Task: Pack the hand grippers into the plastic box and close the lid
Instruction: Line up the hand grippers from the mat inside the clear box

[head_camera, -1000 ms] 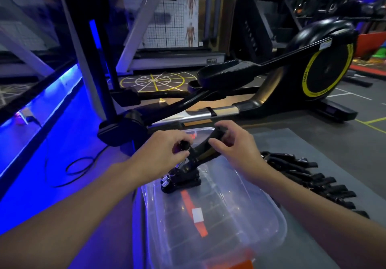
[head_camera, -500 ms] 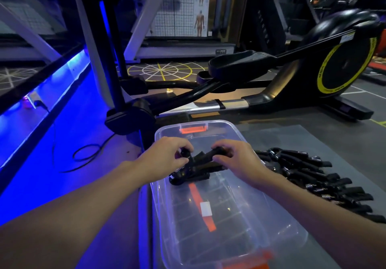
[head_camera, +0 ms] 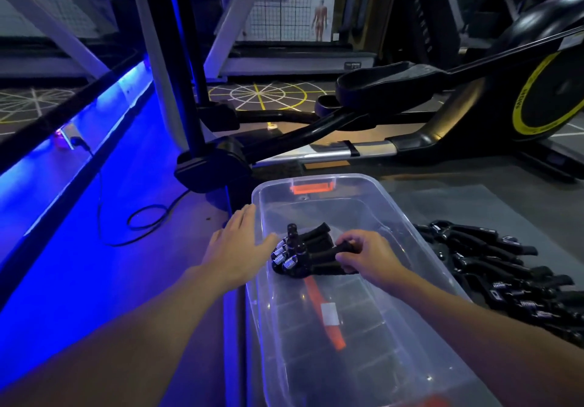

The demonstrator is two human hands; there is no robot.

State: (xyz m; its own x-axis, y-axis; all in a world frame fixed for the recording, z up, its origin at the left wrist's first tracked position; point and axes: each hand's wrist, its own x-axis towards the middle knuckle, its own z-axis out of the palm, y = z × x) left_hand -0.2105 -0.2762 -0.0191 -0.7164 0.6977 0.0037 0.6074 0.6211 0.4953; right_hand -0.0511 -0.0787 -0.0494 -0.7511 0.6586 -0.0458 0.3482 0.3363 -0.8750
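A clear plastic box with orange latches lies open on the floor in front of me. Inside it, near the far end, a small bunch of black hand grippers with silver springs rests on the bottom. My right hand curls round their handles from the right. My left hand is flat with straight fingers over the box's left rim, just left of the bunch and apart from it. A pile of several more black hand grippers lies on the grey mat right of the box. No lid can be made out.
A black elliptical trainer with a yellow-ringed flywheel stands behind the box, its base close to the far left corner. A black cable loops on the blue-lit floor at left. The grey mat extends to the right.
Both hands lowered the bunch of grippers from above the box down onto its bottom. My left hand then let go and moved left to the rim; my right hand still holds the handles.
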